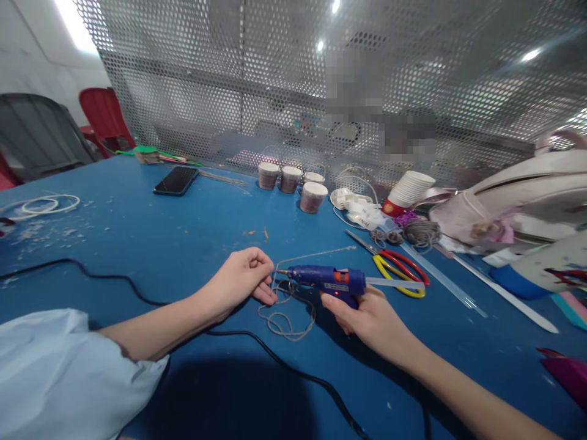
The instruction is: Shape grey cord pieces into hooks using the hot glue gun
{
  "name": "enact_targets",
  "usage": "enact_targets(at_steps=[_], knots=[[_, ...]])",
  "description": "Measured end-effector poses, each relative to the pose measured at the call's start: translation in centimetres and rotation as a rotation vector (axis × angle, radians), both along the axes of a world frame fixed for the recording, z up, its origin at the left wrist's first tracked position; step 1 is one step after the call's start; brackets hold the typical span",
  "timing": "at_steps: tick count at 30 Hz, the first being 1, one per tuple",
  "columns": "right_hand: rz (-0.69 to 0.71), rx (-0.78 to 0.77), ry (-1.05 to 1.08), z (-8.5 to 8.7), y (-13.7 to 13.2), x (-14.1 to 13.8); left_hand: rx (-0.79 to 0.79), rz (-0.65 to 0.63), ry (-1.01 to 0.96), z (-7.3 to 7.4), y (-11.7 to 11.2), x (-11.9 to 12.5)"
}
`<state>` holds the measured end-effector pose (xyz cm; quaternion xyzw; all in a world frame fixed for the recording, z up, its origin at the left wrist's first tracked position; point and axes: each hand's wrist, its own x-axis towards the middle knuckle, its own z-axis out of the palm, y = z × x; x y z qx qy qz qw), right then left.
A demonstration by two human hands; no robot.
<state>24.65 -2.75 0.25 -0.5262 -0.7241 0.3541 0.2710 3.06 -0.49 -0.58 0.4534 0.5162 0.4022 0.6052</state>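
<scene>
Grips the blue glue gun (pixel 328 281) in the right hand (pixel 373 318) above the table (pixel 206 226) and apparently pinches grey cord (pixel 316 255) in the left hand (pixel 250 275) by the nozzle (pixel 283 272) (presumably to steady it).

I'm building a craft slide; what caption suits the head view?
Right hand holding a blue glue gun, nozzle beside the left hand, with grey cord looped on the blue table.

Glue gun (pixel 323 278): smooth plastic, metal tip. At gun's rear, glue stick (pixel 397 283): translucent, smooth. Right beyond gun, scissors (pixel 378 251): metal blades, glossy plastic handles; farther off, yarn ball (pixel 422 232): matt, fibrous. Well behind gun, perforated panel (pixel 206 79): shiny metal. Beneath gun, tabletop (pixel 114 244): smooth.
</scene>
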Motion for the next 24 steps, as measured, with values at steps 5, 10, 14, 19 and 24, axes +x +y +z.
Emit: enact_targets(at_steps=[5,10,14,19,24], knots=[[0.001,0.065,-0.039,0.23,0.0,0.1,0.01,-0.019,-0.003,-0.03,0.13,-0.08],[0.022,0.071,-0.036,0.1,-0.03,0.23,0.011,-0.02,-0.014,-0.14,0.2,-0.07],[0.001,0.074,-0.045,0.08,-0.02,0.27,0.003,-0.024,-0.005,0.0,0.08,0.0],[0.046,0.073,-0.066,0.23,-0.14,0.21,-0.003,-0.019,0.003,0.13,0.11,0.03],[0.017,0.102,-0.063,0.5,-0.15,-0.03,-0.003,-0.026,-0.001,0.11,0.1,-0.02]])
